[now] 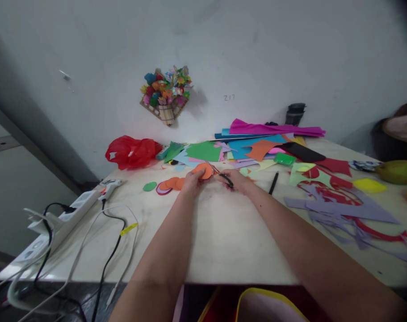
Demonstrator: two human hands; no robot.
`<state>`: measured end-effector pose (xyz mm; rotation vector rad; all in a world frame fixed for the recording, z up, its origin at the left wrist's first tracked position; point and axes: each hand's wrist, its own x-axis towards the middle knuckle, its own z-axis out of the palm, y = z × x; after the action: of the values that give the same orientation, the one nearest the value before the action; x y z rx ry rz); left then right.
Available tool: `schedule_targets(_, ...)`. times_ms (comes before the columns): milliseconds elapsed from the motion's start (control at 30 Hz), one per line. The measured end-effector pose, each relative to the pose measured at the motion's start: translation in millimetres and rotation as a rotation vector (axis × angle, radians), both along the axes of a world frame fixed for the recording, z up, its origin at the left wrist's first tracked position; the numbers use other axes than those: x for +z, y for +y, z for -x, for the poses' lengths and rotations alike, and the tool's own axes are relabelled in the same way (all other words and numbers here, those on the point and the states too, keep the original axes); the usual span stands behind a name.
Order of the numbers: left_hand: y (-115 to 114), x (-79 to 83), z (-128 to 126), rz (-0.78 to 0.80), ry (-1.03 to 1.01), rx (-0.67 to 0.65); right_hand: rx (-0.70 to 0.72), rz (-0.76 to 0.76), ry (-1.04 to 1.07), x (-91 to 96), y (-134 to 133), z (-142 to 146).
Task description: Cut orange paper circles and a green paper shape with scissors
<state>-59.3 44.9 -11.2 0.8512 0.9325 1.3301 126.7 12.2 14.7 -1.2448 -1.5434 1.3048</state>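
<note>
My left hand (191, 179) is closed on an orange paper circle (204, 171), pinching its lower left side. In my right hand (234, 178) is a pair of scissors (227, 180), my fingers wrapped round the black handles. The metal blades point up and left, beside the right edge of the circle; whether they touch it I cannot tell. Left of my left hand lie overlapping orange paper discs (172, 183), with red and purple rounds partly under them. A green paper disc (150, 186) lies farther left.
At the back are coloured sheets (203, 151) and a red plastic bag (132, 152). A black pen (273, 183), a phone (304, 152) and purple paper scraps (344, 210) lie to the right. A power strip (65, 219) with cables runs along the left edge.
</note>
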Motion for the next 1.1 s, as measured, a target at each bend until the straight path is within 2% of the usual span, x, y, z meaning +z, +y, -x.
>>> schedule_targets(867, -4.5, 5.5, -2.7, 0.014, -0.022, 0.056, 0.003, -0.026, -0.057, 0.8, 0.8, -1.9)
schedule_targets(1100, -0.9, 2.1, -0.8, 0.01, -0.034, 0.062, 0.003, -0.024, -0.053, 0.5, 0.5, -2.1)
